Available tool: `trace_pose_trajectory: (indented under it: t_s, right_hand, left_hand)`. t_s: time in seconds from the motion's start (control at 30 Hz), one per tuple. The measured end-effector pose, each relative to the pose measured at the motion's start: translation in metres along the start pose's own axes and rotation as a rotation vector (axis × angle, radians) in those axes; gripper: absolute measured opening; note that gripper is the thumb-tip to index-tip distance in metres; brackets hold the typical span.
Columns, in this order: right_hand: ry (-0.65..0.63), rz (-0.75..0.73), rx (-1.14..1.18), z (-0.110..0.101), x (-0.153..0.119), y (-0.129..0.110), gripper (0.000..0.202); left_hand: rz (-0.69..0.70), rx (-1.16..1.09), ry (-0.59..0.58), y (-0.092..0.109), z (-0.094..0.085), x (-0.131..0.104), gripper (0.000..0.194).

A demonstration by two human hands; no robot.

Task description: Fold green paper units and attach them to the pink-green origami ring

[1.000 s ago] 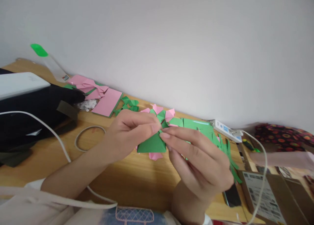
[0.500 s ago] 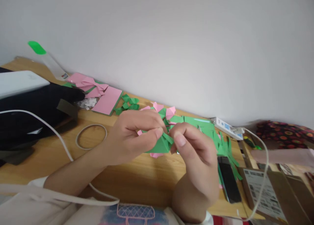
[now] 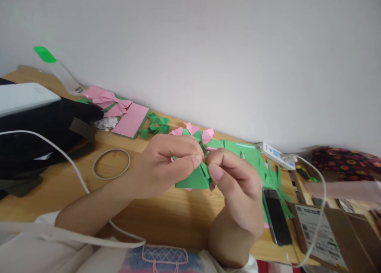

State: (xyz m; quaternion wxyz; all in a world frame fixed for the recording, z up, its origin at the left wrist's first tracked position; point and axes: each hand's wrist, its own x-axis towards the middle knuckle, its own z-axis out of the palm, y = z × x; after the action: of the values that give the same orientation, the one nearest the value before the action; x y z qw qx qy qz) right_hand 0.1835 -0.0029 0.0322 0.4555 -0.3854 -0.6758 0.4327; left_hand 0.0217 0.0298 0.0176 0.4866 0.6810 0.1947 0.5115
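A folded piece of green paper (image 3: pixel 193 180) is held up over the wooden table between my two hands. My left hand (image 3: pixel 166 165) pinches its upper part between thumb and bent fingers. On the other side my right hand (image 3: pixel 235 181) has thumb and forefinger closed on the right corner, where narrow folded layers show. The fingertips of both hands nearly meet at the top and hide part of the folds. Behind the hands lie pink and green folded pieces (image 3: pixel 207 136), partly covered.
Pink sheets (image 3: pixel 131 120), small green folded pieces (image 3: pixel 154 125) and a ring (image 3: pixel 95 169) are on the left. To the right are green sheets (image 3: pixel 238 148), a phone (image 3: pixel 277 217), a power strip (image 3: pixel 272 153) and a cardboard box (image 3: pixel 333 237). A white cable (image 3: pixel 71 161) crosses the table.
The green paper has turned slightly and shows more of its flat face below my fingers. My right thumb has shifted a little, and both hands still pinch the paper.
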Motion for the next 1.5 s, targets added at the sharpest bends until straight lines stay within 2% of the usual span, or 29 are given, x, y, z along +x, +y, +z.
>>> trace_pose_trajectory:
  t_s: [0.27, 0.67, 0.9, 1.2, 1.5]
  right_hand:
    - [0.003, -0.012, 0.021, -0.0007, -0.0007, 0.0027, 0.033]
    - [-0.050, 0.016, 0.237, -0.0013, -0.0006, 0.0043, 0.031]
    - [0.004, -0.039, 0.227, 0.0022, 0.0004, 0.0070, 0.028]
    - [0.026, -0.063, 0.235, 0.0049, 0.0012, 0.0072, 0.026]
    - [-0.020, -0.010, 0.289, -0.0025, 0.0009, 0.0055, 0.027]
  left_hand:
    - [-0.047, 0.011, 0.005, 0.0013, 0.0003, -0.0002, 0.033]
    - [-0.025, -0.030, -0.009, 0.0022, 0.0000, -0.0018, 0.028]
    - [-0.012, -0.026, -0.016, 0.0030, -0.0004, -0.0007, 0.031]
    - [-0.021, -0.062, 0.004, 0.0037, 0.0004, -0.0004, 0.025]
    - [-0.085, -0.093, 0.036, 0.0025, 0.0014, -0.0038, 0.029]
